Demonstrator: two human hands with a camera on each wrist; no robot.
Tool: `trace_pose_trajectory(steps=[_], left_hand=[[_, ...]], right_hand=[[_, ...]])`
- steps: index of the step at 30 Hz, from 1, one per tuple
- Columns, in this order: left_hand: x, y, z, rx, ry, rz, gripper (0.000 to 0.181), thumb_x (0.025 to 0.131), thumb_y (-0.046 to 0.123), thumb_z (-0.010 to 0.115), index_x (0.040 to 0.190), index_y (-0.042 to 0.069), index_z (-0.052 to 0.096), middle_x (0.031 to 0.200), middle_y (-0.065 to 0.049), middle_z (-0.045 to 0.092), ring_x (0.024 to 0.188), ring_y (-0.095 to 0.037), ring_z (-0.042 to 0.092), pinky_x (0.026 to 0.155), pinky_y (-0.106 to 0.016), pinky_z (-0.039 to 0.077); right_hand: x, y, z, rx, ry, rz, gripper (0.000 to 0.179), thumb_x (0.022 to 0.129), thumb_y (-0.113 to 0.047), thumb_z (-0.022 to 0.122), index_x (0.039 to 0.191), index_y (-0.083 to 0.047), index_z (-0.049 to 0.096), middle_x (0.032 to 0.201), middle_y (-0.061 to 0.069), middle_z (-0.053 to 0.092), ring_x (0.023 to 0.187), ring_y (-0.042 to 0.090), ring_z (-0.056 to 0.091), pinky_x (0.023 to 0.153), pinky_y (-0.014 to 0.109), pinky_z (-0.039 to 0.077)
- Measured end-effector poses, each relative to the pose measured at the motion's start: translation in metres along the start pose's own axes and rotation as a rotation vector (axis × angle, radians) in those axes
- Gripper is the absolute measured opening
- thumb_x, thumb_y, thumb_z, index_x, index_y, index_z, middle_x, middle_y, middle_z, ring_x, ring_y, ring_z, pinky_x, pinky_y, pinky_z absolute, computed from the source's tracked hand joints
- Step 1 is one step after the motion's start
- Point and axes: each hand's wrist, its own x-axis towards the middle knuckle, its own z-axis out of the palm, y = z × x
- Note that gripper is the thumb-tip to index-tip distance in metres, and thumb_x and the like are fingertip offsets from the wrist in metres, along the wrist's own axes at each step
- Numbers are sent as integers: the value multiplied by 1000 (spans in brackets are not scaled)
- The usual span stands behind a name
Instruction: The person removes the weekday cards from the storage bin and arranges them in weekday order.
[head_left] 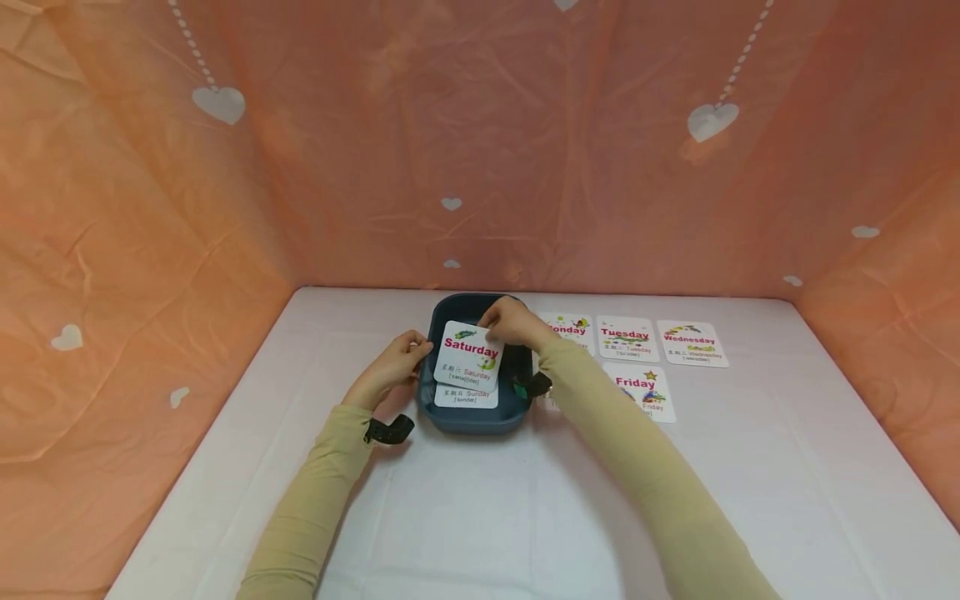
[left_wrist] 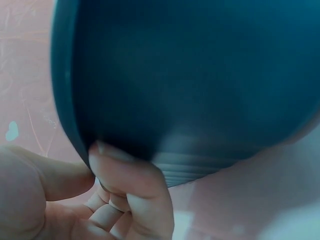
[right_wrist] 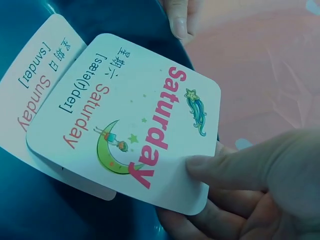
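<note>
In the head view a dark blue-grey tray (head_left: 474, 427) stands on the white tabletop. My left hand (head_left: 390, 369) pinches its left rim between thumb and index finger, seen closely in the left wrist view. Over the tray, my right hand (head_left: 517, 323) holds the Saturday card (head_left: 468, 357) by its upper right corner, thumb on the printed face. That card, with a shooting star and a green moon (right_wrist: 112, 150), is tilted in the right wrist view. Beneath it lies the Sunday card (head_left: 467, 400), its upper part hidden.
Right of the tray lie a Monday card (head_left: 572, 325), a Tuesday card (head_left: 627, 340) and a Wednesday card (head_left: 693, 346) in a row. A Friday card (head_left: 654, 398) lies below them, partly covered by the right sleeve (head_left: 637, 467). An orange cloth (head_left: 525, 183) with hearts surrounds the table.
</note>
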Motion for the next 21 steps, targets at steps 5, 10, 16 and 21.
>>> trace_pose_trajectory(steps=[5, 10, 16, 21], left_hand=[[-1, 0, 0, 0, -2, 0, 18, 103, 20, 44, 101, 2, 43, 71, -3, 48, 59, -13, 49, 52, -26, 39], [1, -2, -1, -4, -9, -7, 17, 103, 19, 43, 101, 2, 43, 73, -5, 50, 61, -14, 50, 53, -26, 41], [3, -3, -1, -30, -7, 0, 16, 103, 18, 44, 100, 2, 43, 76, -10, 51, 63, -17, 51, 51, -25, 41], [2, -1, -2, -20, -2, -11, 18, 104, 19, 43, 102, 1, 43, 77, -10, 50, 63, -17, 50, 52, -25, 41]], right_hand=[[-6, 1, -5, 54, -47, -14, 26, 84, 11, 59, 109, 7, 67, 102, 19, 67, 88, 24, 64, 75, 31, 51], [-12, 6, -10, 73, -58, -42, 28, 87, 10, 55, 113, 7, 66, 106, 19, 66, 92, 24, 64, 77, 32, 51], [-22, 8, -21, 220, -64, -16, 31, 92, 4, 51, 122, 6, 59, 116, 20, 62, 98, 25, 63, 76, 36, 53], [-30, 4, -34, 289, -65, -21, 31, 93, 5, 50, 123, 7, 57, 116, 22, 62, 98, 27, 63, 76, 37, 54]])
